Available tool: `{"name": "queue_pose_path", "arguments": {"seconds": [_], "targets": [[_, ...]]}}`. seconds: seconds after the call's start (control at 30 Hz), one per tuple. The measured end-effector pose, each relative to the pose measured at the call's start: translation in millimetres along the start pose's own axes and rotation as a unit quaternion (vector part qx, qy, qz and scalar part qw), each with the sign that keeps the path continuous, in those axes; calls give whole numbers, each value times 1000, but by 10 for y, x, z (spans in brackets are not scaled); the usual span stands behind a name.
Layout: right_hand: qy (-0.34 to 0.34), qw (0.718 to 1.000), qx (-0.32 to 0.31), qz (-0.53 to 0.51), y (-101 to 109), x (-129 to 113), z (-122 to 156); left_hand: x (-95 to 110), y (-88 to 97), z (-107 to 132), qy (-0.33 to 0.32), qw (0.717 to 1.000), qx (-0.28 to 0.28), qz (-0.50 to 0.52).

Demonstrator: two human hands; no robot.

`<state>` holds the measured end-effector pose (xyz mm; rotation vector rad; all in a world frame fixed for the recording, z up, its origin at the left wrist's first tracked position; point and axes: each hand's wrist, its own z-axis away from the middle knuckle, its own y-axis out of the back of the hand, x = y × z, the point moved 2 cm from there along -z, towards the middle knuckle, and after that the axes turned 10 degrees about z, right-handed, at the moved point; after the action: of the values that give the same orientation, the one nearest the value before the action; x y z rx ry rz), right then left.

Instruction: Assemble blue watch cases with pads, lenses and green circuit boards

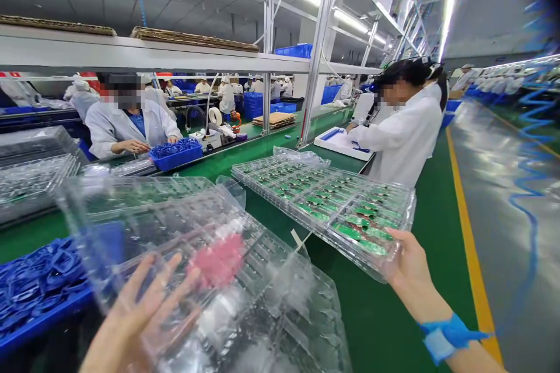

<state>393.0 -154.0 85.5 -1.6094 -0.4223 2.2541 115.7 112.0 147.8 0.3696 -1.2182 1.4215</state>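
My right hand point(405, 259) grips the near corner of a clear plastic tray point(324, 210) with rows of green circuit boards in its pockets. My left hand point(135, 317) is blurred, with fingers spread against a large, empty-pocketed clear plastic blister tray point(271, 309), and appears to hold it up. A pink patch point(217, 260) shows through that tray, close to my left fingers. A blue wrist strap point(448, 335) circles my right wrist, and its coiled blue cord point(527, 186) rises at the right.
Stacked clear trays point(35, 178) and a blue crate of blue parts point(39, 285) lie on the green workbench point(227, 172) at left. Co-workers in white coats point(405, 128) sit along the line. A shelf point(131, 49) spans overhead, and a yellow-striped floor point(472, 256) lies to the right.
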Motion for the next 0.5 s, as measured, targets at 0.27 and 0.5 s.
{"name": "queue_pose_path", "arguments": {"seconds": [0.27, 0.5], "targets": [[34, 997, 58, 37, 144, -422, 154, -272, -685, 53, 5, 996, -87, 31], [67, 994, 57, 68, -2, -646, 179, -957, -1281, -715, 71, 978, -164, 109]]}}
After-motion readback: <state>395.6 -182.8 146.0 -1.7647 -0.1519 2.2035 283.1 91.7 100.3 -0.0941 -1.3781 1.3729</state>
